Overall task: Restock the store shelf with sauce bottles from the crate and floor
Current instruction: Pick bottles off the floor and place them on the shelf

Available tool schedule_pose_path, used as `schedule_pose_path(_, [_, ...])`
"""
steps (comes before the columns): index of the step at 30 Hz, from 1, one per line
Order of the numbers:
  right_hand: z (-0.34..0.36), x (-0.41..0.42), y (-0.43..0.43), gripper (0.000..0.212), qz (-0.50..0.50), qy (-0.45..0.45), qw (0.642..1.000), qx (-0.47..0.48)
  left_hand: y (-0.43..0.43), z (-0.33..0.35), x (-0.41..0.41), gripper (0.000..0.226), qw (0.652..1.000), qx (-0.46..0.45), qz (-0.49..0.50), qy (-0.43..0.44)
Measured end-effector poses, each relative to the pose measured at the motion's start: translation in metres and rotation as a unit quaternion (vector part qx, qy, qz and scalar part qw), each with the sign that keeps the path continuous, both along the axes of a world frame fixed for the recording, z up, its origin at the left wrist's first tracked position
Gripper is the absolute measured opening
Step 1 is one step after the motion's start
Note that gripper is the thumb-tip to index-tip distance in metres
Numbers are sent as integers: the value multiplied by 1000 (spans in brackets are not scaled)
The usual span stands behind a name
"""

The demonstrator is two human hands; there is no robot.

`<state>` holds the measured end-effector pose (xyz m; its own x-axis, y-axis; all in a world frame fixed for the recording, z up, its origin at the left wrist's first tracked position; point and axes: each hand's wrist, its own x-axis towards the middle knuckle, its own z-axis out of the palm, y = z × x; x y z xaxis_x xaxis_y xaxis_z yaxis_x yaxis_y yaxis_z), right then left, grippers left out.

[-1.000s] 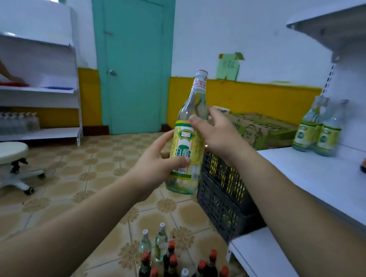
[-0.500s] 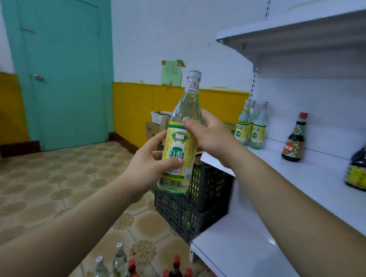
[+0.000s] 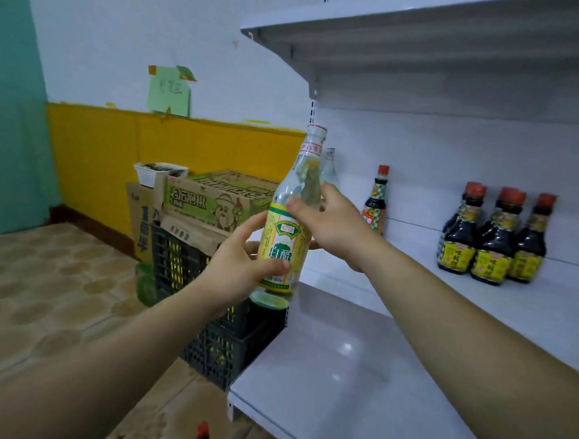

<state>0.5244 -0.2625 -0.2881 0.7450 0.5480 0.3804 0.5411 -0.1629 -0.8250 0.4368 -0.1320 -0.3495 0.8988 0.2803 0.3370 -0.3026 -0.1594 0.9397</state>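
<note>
A clear glass bottle with a yellow-green label (image 3: 284,236) is held upright at the left end of the white metal shelf (image 3: 547,303). Its label is gripped by the left hand (image 3: 241,270) and its shoulder by the right hand (image 3: 332,222). Red-capped dark sauce bottles (image 3: 493,238) are stood on the shelf at 3 o'clock; a black plastic crate (image 3: 183,267) is seen at 8 o'clock.

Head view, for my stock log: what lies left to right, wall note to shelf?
Green paper note, green printed cardboard box, clear glass bottle with yellow label, lone dark red-capped sauce bottle, cluster of dark yellow-labelled sauce bottles.
</note>
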Motion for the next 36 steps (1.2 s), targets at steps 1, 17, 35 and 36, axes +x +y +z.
schedule_pose_path(1, [0, 8, -3, 21, -11, -4, 1000, -1, -1, -1, 12, 69, 1000, 7, -9, 2])
schedule_pose_path(17, [-37, 160, -8, 54, -186, -6, 982, 16, 63, -46, 186, 71, 823, 528, 10, 210])
schedule_pose_path(35, [-52, 279, 58, 75, -211, -54, 974, -63, 89, -67, 279, 75, 761, 584, 28, 282])
schedule_pose_path(36, [-52, 284, 62, 75, -213, -55, 974, -63, 89, -67, 278, 74, 762, 585, 28, 278])
